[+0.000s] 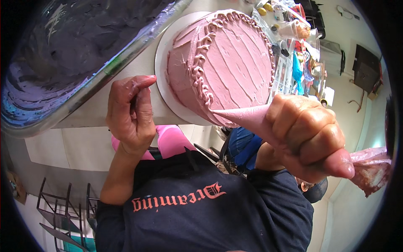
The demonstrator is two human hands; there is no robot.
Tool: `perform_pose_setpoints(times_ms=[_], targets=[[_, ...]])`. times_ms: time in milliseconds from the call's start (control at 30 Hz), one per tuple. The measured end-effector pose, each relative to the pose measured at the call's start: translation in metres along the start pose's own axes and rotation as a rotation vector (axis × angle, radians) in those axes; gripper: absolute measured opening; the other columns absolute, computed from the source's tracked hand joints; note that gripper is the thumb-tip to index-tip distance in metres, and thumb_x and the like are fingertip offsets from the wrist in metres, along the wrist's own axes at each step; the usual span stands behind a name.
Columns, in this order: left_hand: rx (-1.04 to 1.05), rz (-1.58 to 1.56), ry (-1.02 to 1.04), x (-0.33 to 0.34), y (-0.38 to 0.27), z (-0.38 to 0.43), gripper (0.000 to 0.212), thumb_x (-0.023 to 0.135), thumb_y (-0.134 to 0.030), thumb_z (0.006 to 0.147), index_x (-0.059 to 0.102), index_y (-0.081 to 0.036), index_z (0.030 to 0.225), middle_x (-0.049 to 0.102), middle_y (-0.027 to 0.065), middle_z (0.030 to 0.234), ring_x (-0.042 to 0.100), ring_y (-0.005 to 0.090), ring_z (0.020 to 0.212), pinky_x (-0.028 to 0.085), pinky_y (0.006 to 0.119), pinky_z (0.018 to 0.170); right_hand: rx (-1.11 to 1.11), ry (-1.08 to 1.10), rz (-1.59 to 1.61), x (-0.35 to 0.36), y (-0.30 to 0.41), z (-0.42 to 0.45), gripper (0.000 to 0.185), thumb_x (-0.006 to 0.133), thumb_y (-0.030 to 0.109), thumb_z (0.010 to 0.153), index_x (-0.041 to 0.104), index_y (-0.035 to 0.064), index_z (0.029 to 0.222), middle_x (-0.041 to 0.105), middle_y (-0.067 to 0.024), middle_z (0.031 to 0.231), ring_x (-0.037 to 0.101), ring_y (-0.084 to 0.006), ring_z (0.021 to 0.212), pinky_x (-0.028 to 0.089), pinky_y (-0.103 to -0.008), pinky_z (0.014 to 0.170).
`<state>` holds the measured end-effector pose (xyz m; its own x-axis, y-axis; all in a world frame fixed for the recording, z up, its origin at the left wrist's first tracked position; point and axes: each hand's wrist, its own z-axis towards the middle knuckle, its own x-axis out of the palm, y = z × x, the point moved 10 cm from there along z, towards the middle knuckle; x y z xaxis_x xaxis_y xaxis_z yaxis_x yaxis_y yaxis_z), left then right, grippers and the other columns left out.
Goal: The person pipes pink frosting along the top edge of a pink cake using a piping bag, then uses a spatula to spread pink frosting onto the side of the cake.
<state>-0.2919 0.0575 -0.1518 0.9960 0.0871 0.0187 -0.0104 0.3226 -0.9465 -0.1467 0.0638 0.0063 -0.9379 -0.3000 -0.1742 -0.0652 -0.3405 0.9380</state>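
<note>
A round cake covered in pink frosting sits on a white round cake board. A piped ruffled border runs along much of its top rim. My right hand is wrapped around a pink-filled piping bag, whose narrow tip meets the rim at the near end of the border. The bag's twisted tail sticks out behind my fist. Left of the board, my left hand holds nothing; its fingers are curled, with frosting smears on them.
A large clear tub smeared with dark and purple-blue frosting fills the upper left. Cups, bags and plastic containers crowd the table beyond the cake. Another person in blue jeans is near my right arm. Black metal-framed chairs stand lower left.
</note>
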Motion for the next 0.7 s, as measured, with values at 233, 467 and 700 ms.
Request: perform_pose_setpoints(times_ms=[233, 467, 700], targets=[[0.017, 0.001, -0.025, -0.0026, -0.0025, 0.0001, 0.015, 0.045, 0.007, 0.083, 0.055, 0.004, 0.094, 0.054, 0.0091, 0.088, 0.050, 0.0127, 0.075, 0.041, 0.021, 0.065, 0.034, -0.055, -0.052, -0.0103, -0.0030, -0.0053, 0.054, 0.033, 0.050, 0.089, 0.035, 0.0100, 0.053, 0.033, -0.0005, 0.047, 0.032, -0.0130, 0.041, 0.028, -0.0274, 0.041], [-0.012, -0.007, 0.015, 0.0011, 0.0011, -0.0010, 0.015, 0.043, 0.003, 0.086, 0.054, 0.004, 0.097, 0.053, 0.0075, 0.093, 0.048, 0.0107, 0.079, 0.040, 0.020, 0.071, 0.001, -0.029, -0.033, -0.0046, 0.0008, -0.0022, 0.053, 0.034, 0.050, 0.088, 0.035, 0.0100, 0.053, 0.034, -0.0006, 0.047, 0.033, -0.0128, 0.041, 0.028, -0.0271, 0.041], [-0.016, -0.014, 0.001, 0.0006, 0.0022, -0.0022, 0.015, 0.043, 0.004, 0.086, 0.053, 0.004, 0.097, 0.053, 0.0080, 0.094, 0.048, 0.0109, 0.079, 0.040, 0.021, 0.071, -0.001, -0.020, -0.012, -0.0031, 0.0028, -0.0085, 0.052, 0.036, 0.048, 0.088, 0.033, 0.0101, 0.053, 0.033, 0.0001, 0.046, 0.031, -0.0120, 0.039, 0.026, -0.0261, 0.039]])
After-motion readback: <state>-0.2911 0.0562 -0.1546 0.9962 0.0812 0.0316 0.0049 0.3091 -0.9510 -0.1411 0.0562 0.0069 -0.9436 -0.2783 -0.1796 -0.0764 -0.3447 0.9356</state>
